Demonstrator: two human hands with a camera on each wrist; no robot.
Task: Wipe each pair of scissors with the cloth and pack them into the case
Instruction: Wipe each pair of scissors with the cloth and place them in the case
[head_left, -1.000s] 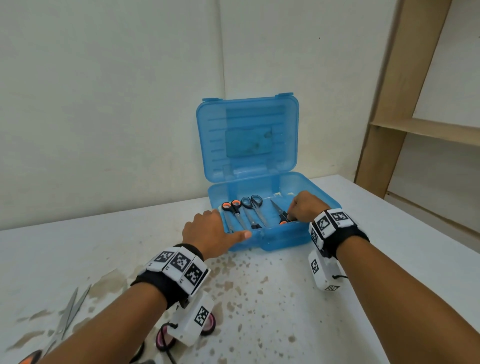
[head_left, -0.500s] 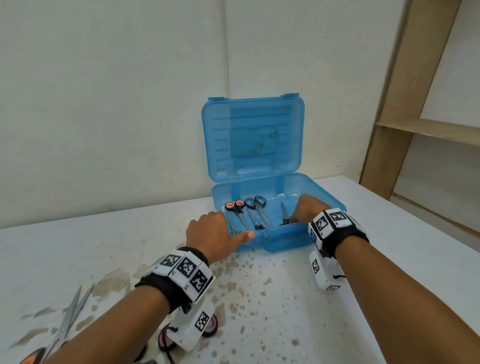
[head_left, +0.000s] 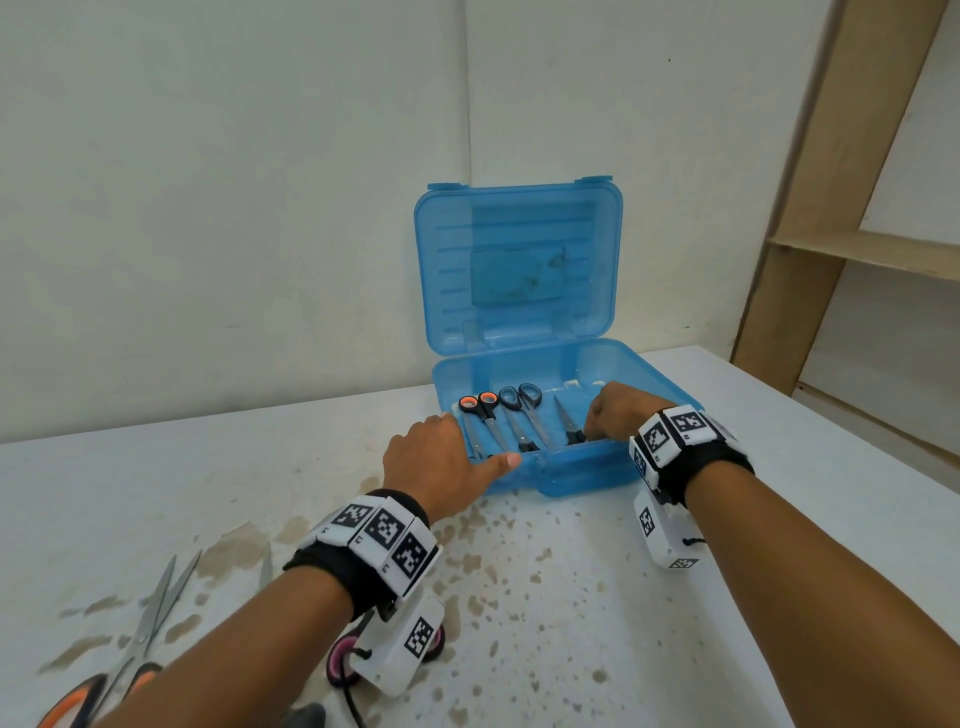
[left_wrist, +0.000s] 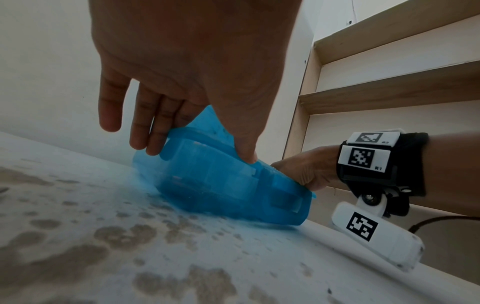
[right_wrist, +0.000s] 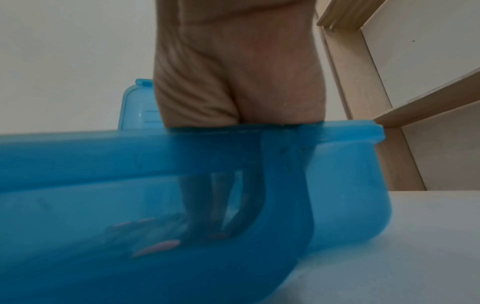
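While the left hand (head_left: 434, 457) steadies the near left corner of the blue case (head_left: 639, 374), thumb laid along the front rim and its other fingers (left_wrist: 155, 131) draped straight over the corner, the right hand (head_left: 618, 413) is down inside the tray at the right. Its fingers are curled around the handle end of a third pair of scissors (head_left: 567, 423), though the wrist view through the blue wall is too murky to show the grip itself. That pair lies directly under the right fingers, its long axis running from the handles at the near wall to the tip pointing away toward the hinge. So the right hand is the one on it, and letting go looks like the step in hand.

The case stands open on the desk (head_left: 571, 597), its lid (head_left: 519, 260) upright against the wall. To the left of the right fingers, between the two hands, lie two pairs already packed: orange-ringed scissors (head_left: 480, 410) and blue-handled scissors (head_left: 519, 402), both parallel to the third pair but turned the other way, handles far and blades near.

Outside the case, behind the left wrist, a large pair with orange and black handles (head_left: 119, 670) lies on the desk, and pink handles (head_left: 343, 665) show under the wrist camera. They appear yet to be packed. No cloth can be seen.
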